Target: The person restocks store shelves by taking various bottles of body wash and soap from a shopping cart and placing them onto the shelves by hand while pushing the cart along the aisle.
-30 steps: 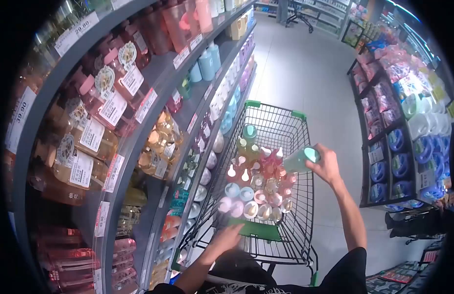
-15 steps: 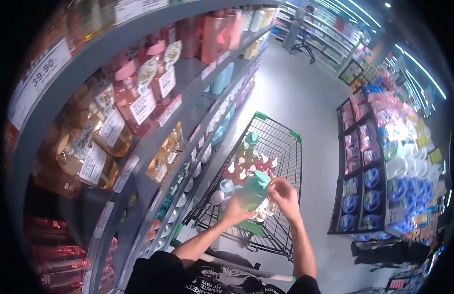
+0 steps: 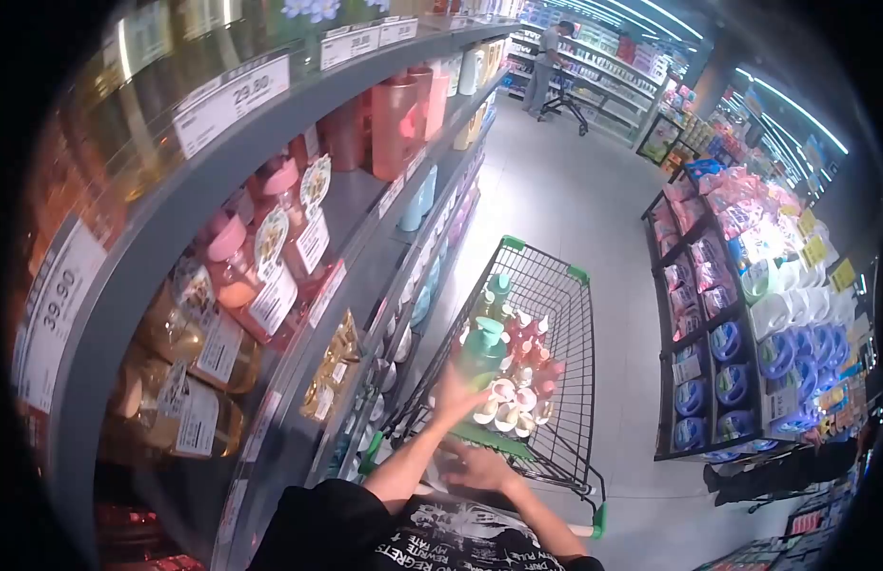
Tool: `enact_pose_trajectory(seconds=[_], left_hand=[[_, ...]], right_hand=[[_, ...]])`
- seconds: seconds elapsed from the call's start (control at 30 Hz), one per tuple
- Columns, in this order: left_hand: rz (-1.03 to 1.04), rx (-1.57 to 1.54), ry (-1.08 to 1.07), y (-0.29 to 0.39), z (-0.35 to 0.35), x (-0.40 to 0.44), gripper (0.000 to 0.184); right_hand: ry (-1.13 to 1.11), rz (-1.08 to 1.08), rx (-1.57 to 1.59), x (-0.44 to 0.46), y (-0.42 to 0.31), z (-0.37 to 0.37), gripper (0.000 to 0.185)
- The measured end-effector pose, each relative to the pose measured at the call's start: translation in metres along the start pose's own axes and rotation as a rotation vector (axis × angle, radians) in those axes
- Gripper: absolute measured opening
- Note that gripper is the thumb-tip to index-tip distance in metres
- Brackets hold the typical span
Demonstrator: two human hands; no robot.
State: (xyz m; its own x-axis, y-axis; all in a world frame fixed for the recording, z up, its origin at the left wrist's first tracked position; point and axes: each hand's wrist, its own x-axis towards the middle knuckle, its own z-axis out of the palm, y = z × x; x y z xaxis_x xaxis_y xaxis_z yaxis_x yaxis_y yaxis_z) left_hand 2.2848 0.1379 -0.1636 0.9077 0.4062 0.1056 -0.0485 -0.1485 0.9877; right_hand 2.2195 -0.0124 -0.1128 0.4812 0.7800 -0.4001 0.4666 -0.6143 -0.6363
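My left hand (image 3: 456,395) is closed around a green pump bottle (image 3: 483,354), which it holds upright over the near left part of the shopping cart (image 3: 576,400). My right hand (image 3: 481,468) is slightly blurred beside my left forearm, near the cart's handle end. Its fingers look spread, and I see nothing in them. Inside the cart stand several red bottles with white pump tops (image 3: 527,333) and several cream-topped bottles (image 3: 508,409). Another green pump bottle (image 3: 499,285) is at the far left of the basket.
Shelves with pink-capped bottles (image 3: 234,262) and amber bottles (image 3: 198,419) line my left. A price tag (image 3: 234,100) hangs on the upper shelf edge. On the right is a display rack (image 3: 694,285) with packets and blue items. A person (image 3: 546,71) stands with another cart (image 3: 565,107) far ahead.
My left hand has shifted left with the green pump bottle. My right hand has left the bottle's side and dropped back toward my body. The view has turned slightly.
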Motion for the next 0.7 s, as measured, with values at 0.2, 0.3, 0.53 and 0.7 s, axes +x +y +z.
enact_pose_trajectory(seconds=[0.2, 0.3, 0.53, 0.7], left_hand=[[0.008, 0.01, 0.006, -0.029, 0.011, 0.046, 0.085], [0.078, 0.102, -0.014, -0.013, 0.01, 0.073, 0.085], [-0.009, 0.17, -0.049, -0.049, 0.029, 0.14, 0.084], [-0.092, 0.269, -0.035, -0.059, 0.044, 0.177, 0.084]], right_hand=[[-0.07, 0.157, -0.085, 0.044, 0.015, -0.021, 0.06], [-0.029, 0.177, -0.116, 0.067, 0.024, -0.031, 0.057], [-0.01, 0.128, -0.17, 0.104, 0.039, -0.09, 0.048], [-0.026, 0.109, -0.151, 0.126, 0.06, -0.125, 0.054]])
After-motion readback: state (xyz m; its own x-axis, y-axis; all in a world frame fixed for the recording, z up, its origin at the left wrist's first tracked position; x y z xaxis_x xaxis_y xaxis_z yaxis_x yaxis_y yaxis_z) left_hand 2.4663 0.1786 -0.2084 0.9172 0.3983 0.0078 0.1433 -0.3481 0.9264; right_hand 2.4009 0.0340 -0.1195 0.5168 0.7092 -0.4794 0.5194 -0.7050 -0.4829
